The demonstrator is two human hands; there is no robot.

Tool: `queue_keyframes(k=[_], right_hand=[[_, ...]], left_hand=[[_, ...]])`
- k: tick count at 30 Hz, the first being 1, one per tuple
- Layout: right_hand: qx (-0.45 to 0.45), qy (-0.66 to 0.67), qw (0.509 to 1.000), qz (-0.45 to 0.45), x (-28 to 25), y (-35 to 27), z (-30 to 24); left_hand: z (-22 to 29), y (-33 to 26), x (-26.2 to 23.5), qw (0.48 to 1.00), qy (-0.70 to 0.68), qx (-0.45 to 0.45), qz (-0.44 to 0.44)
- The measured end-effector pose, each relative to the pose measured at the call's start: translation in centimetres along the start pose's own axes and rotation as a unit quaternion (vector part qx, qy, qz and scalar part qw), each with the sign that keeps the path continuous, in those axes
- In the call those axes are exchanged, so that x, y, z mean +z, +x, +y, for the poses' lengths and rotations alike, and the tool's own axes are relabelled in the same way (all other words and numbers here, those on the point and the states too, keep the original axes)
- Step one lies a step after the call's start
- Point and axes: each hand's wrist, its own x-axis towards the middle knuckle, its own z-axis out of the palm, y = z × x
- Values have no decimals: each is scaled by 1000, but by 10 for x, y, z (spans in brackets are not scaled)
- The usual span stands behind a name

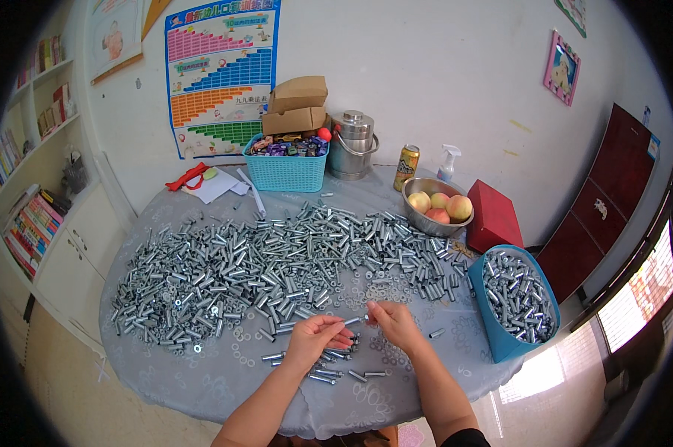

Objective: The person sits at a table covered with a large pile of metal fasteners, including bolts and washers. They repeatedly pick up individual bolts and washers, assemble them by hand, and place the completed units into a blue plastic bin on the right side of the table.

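Observation:
Between my hands, just above the table's front part, is a slim silvery expansion bolt. My left hand is closed on its left end with thumb and fingers. The fingertips of my right hand pinch at its other end, where a small nut or washer seems to sit; the detail is too small to tell. Below and beside my left hand lie several bolts with sleeves on them. A wide heap of loose metal sleeves and bolts spreads beyond both hands, with flat washers scattered along its near side.
A blue bin full of metal pieces stands at the table's right edge. Behind the heap are a steel bowl of peaches, a red box, a can, a spray bottle, a steel pot and a turquoise basket.

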Motion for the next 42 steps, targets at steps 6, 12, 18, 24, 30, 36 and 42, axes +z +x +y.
queue_keyframes(k=[6,12,18,24,30,36,42], right_hand=[[-28,50,997,-43,-2,1,6],[-28,74,995,-55,-1,2,3],[-30,74,994,-69,-2,2,2],[-40,88,993,-68,-2,1,2],[-3,112,993,-33,-4,0,1],[-29,138,975,170,-34,11,24],[23,-217,966,137,-28,5,26]], left_hand=[[-3,2,-4,998,-27,2,55],[-3,3,-4,997,-34,13,61],[-4,4,-5,997,-36,14,61],[-4,4,-5,998,-35,20,58],[-6,5,-5,996,-34,36,69],[-7,9,-12,991,64,93,74],[-9,3,-13,930,332,148,62]])
